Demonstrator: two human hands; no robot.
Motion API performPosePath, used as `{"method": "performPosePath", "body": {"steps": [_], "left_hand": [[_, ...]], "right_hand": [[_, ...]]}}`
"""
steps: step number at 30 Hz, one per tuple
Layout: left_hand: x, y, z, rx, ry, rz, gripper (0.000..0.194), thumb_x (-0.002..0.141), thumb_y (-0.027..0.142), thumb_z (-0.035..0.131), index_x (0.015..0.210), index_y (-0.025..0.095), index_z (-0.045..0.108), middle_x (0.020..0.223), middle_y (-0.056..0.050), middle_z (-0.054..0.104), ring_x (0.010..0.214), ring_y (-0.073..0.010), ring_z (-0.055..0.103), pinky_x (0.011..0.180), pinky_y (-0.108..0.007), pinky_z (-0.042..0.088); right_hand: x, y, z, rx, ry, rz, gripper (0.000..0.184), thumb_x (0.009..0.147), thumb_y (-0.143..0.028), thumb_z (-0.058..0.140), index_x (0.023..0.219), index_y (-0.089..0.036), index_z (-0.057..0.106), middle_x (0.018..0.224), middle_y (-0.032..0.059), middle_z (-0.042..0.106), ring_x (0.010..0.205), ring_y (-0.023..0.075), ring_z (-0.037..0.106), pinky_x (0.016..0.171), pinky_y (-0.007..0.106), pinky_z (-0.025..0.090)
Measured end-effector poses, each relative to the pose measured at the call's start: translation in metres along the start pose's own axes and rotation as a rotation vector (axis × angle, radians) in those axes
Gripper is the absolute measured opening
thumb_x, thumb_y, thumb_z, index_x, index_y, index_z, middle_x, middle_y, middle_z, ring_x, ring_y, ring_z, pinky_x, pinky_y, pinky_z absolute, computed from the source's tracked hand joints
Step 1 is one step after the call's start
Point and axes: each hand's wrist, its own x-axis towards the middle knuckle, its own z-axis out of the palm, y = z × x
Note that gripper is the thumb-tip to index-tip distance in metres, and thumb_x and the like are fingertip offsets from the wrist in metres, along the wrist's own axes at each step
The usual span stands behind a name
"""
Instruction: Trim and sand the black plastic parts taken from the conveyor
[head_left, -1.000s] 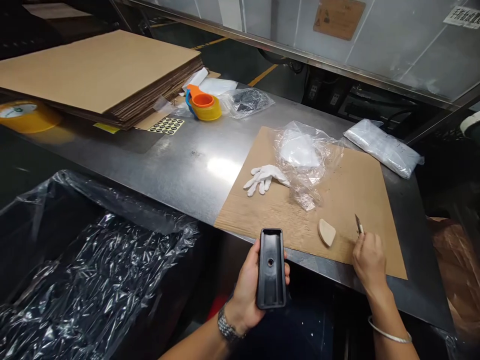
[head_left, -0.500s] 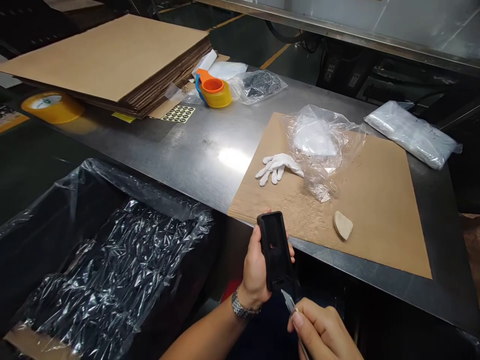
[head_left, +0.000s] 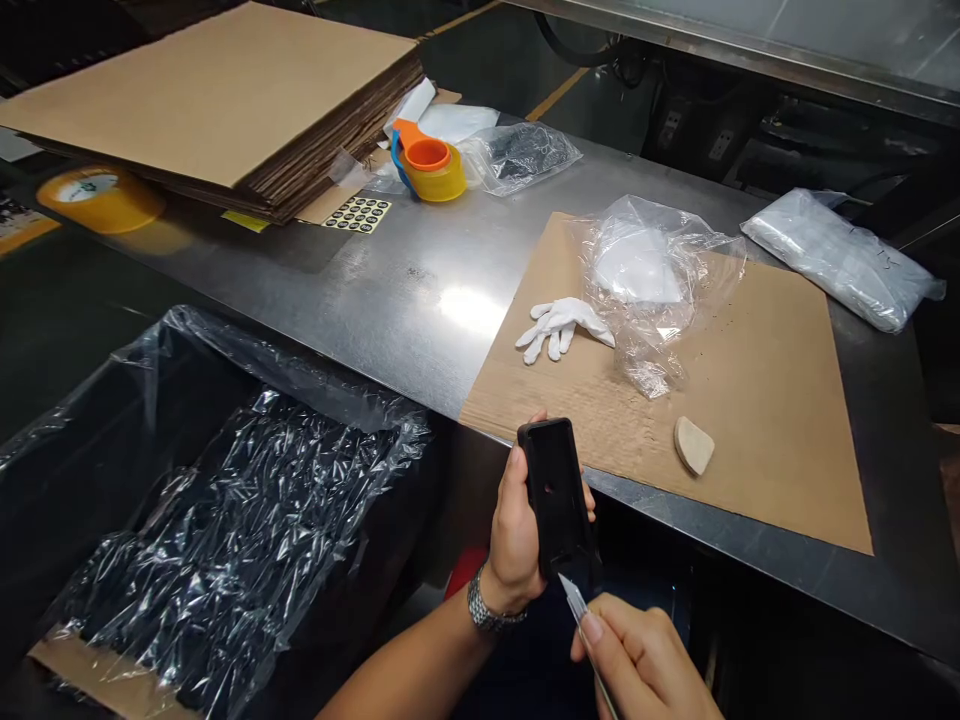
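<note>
My left hand (head_left: 517,545) is closed around a black, hollow, rectangular case (head_left: 556,490), its open side facing up, with a small hole in its floor. A metal watch sits on that wrist. Between the fingers of my right hand (head_left: 637,650) is a craft knife (head_left: 574,600), its pointed blade at the near end of the black case; whether the tip touches cannot be told. Beyond the hands, on a cardboard sheet (head_left: 780,420), lie a beige, rounded block (head_left: 694,446), a white glove (head_left: 559,328) and a crumpled clear plastic bag (head_left: 652,265).
A bin lined with clear plastic (head_left: 225,560) stands at the left. On the metal table (head_left: 360,310) are stacked cardboard sheets (head_left: 225,90), a tape dispenser (head_left: 429,165), a yellow tape roll (head_left: 101,198), a sticker sheet (head_left: 357,214) and a bundle of plastic bags (head_left: 844,258).
The view has shifted slightly, moving the table items a little in the picture. Both hands keep their grips, and the knife blade stays by the case's near end.
</note>
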Motion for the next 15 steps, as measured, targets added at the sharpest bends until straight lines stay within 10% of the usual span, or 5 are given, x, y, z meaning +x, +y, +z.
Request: {"method": "performPosePath", "body": {"steps": [15], "left_hand": [[-0.0029,-0.0012,-0.0015,0.088,0.039,0.084,0.049,0.088,0.049,0.031,0.134,0.030,0.031,0.074,-0.002,0.061,0.057,-0.0153,0.057,0.052,-0.028,0.048]], "right_hand": [[0.0011,-0.0022,-0.0011,-0.135,-0.012,-0.003,0.048,0.090,-0.054,0.024,0.072,-0.019,0.052,0.039,-0.0073,0.036,0.036,0.0078,0.042,0.048,0.019,0.037]]}}
